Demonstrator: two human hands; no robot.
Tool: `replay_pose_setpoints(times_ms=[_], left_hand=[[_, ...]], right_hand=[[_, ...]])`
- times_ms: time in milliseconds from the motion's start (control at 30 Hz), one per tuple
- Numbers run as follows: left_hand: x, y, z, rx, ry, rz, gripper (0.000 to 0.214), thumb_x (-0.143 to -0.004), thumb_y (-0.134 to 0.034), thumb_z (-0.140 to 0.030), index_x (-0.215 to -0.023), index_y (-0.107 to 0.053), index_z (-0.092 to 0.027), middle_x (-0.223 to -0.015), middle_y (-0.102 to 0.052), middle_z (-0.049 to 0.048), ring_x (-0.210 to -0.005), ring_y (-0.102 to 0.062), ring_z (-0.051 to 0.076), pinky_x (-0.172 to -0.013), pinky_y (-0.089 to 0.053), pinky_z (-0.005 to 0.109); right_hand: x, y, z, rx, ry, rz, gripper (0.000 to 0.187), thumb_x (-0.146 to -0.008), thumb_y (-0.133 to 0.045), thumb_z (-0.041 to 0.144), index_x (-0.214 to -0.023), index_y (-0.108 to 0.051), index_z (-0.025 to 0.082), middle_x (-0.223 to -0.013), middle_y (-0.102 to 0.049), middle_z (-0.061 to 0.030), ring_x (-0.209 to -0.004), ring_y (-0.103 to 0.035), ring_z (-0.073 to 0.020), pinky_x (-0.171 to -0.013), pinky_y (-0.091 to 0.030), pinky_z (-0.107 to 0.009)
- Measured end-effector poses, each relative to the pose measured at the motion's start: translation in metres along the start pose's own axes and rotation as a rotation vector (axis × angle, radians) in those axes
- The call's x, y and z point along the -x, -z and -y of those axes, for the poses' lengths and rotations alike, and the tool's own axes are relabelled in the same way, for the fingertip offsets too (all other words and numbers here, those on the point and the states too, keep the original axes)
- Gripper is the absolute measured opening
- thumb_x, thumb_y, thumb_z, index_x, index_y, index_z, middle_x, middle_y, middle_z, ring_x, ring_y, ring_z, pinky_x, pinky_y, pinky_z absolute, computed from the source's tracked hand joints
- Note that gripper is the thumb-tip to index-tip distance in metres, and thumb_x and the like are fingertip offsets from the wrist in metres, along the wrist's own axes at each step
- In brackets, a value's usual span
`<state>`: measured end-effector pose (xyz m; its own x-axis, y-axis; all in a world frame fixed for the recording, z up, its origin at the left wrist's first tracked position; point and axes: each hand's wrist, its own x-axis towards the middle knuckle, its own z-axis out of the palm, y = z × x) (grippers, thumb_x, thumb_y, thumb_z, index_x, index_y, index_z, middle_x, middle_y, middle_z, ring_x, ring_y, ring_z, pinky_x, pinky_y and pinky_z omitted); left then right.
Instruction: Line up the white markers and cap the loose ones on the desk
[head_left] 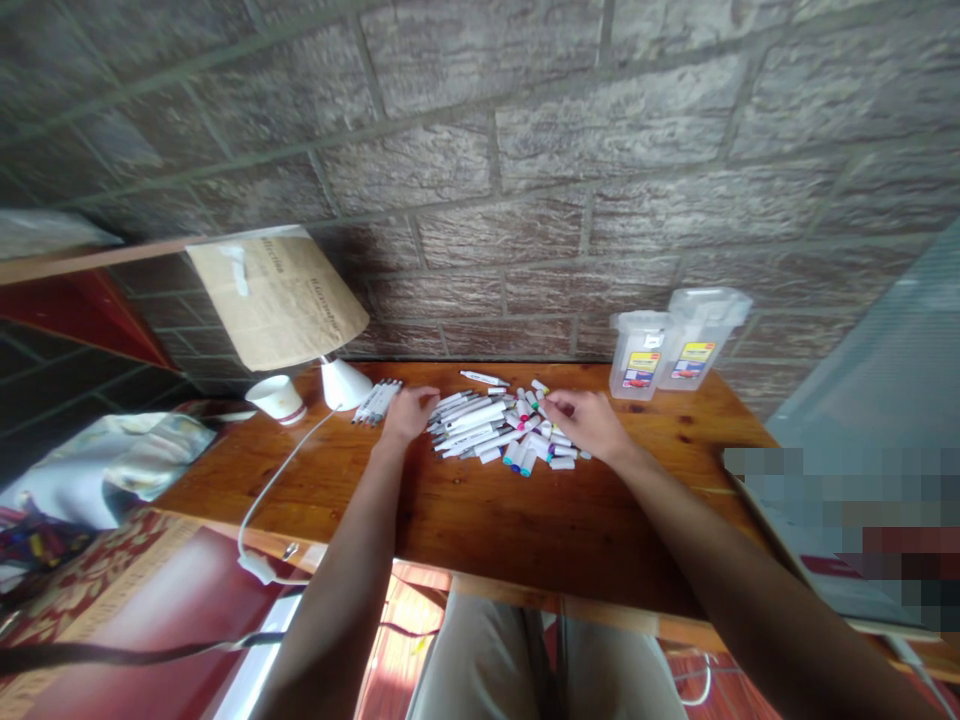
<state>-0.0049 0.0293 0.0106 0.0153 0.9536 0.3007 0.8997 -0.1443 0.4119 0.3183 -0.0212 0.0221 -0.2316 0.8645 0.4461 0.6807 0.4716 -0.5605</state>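
Observation:
A heap of white markers (495,428) with coloured caps lies in the middle of a wooden table (480,510). My left hand (409,412) rests at the heap's left edge, fingers curled against the markers. My right hand (589,420) sits on the heap's right side, fingers bent and pinched among the markers; what it grips is too small to name. A small separate row of markers (377,400) lies to the left of my left hand. One lone marker (484,378) lies behind the heap.
Two clear plastic boxes (675,350) stand at the back right by the brick wall. A lamp with a tan shade (277,295), its white base and cord, and a paper cup (277,398) stand at the back left. A blurred object lies at the right.

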Motion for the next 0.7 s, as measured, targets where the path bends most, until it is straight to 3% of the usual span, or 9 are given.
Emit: replay_pose_setpoints(times_ms=[233, 367, 567, 700], left_hand=[[-0.001, -0.002, 0.006, 0.021, 0.028, 0.057, 0.024, -0.085, -0.061, -0.036, -0.095, -0.079, -0.022, -0.099, -0.078, 0.0013, -0.092, -0.071, 0.02, -0.087, -0.053, 0.025], [0.001, 0.003, 0.007, -0.033, 0.149, 0.036, 0.022, -0.085, -0.062, -0.037, -0.094, -0.078, -0.026, -0.097, -0.078, 0.0, -0.092, -0.07, 0.02, -0.085, -0.05, 0.025], [0.008, 0.017, 0.008, -0.198, 0.46, -0.097, 0.025, -0.089, -0.055, -0.03, -0.103, -0.075, -0.025, -0.11, -0.074, 0.01, -0.107, -0.064, 0.031, -0.097, -0.04, 0.048], [0.009, 0.02, 0.004, -0.25, 0.507, -0.11, 0.028, -0.09, -0.052, -0.024, -0.106, -0.074, -0.025, -0.11, -0.073, 0.0125, -0.11, -0.063, 0.033, -0.098, -0.037, 0.051]], right_hand=[[0.0, 0.001, 0.001, 0.001, -0.012, 0.008, 0.03, -0.092, -0.052, 0.039, -0.078, -0.072, 0.021, -0.07, -0.072, -0.0008, -0.063, -0.065, -0.0148, -0.066, -0.042, -0.024], [0.0, 0.002, 0.001, 0.007, -0.021, 0.002, 0.03, -0.091, -0.053, 0.039, -0.076, -0.072, 0.021, -0.066, -0.07, -0.0005, -0.061, -0.063, -0.0147, -0.064, -0.042, -0.024], [0.0, 0.002, 0.0, -0.001, -0.016, 0.001, 0.03, -0.092, -0.053, 0.039, -0.078, -0.072, 0.021, -0.069, -0.072, -0.0009, -0.062, -0.065, -0.0151, -0.064, -0.042, -0.024], [0.0, 0.001, 0.0, -0.01, -0.026, 0.011, 0.029, -0.091, -0.053, 0.039, -0.078, -0.073, 0.021, -0.07, -0.072, -0.0008, -0.064, -0.066, -0.0151, -0.065, -0.042, -0.024]])
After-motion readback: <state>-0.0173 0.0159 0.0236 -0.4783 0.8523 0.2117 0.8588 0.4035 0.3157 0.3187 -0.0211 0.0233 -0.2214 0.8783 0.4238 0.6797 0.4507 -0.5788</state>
